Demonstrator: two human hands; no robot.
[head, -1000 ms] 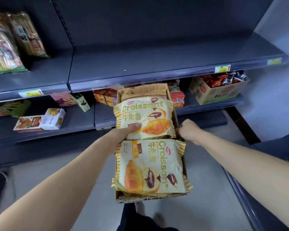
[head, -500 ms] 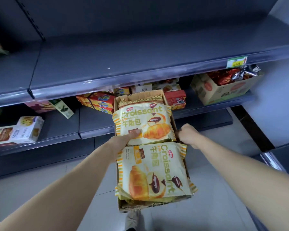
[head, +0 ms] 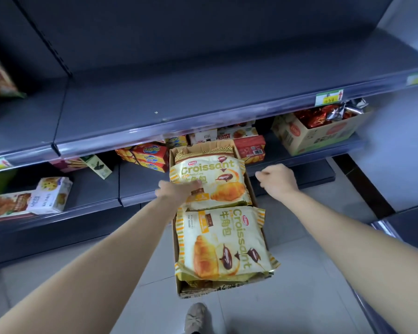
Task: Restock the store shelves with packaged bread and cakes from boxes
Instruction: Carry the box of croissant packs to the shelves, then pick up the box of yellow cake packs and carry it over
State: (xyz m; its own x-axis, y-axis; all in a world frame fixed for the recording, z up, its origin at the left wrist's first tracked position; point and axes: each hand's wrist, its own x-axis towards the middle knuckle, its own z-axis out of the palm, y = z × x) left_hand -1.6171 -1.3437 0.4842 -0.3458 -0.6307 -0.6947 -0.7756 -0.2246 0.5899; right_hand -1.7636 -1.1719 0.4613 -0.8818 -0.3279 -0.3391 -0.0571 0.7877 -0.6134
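The cardboard box (head: 203, 289) is sitting low in front of the shelves, its far end reaching in toward the lower shelf (head: 94, 189); I can't tell what is bearing it up. Two puffy croissant bags are lying flat on top of the stack inside it, the far croissant bag (head: 220, 186) overlapping the near croissant bag (head: 222, 242) a little where they meet.

The left hand (head: 176, 192) is taking hold of the far croissant bag at its left edge, thumb lying across the printed face and the fingers tucked out of sight beneath, so it is pinching the bag. The right hand (head: 279, 180) is hanging just beside the box's right wall, curled into a fist, with nothing showing inside it and a gap between it and the cardboard.

These bags are looking light and air-filled, soft in the middle and slick on the outside. I'd judge that squeezing the belly is going to crush the pastry, and a thumb alone is likely to slide on the film. Gripping along the crimped side seam, or spreading the fingers flat underneath, seems the safer hold. One hand should be managing the weight easily on the way up to the upper shelf (head: 179, 97).
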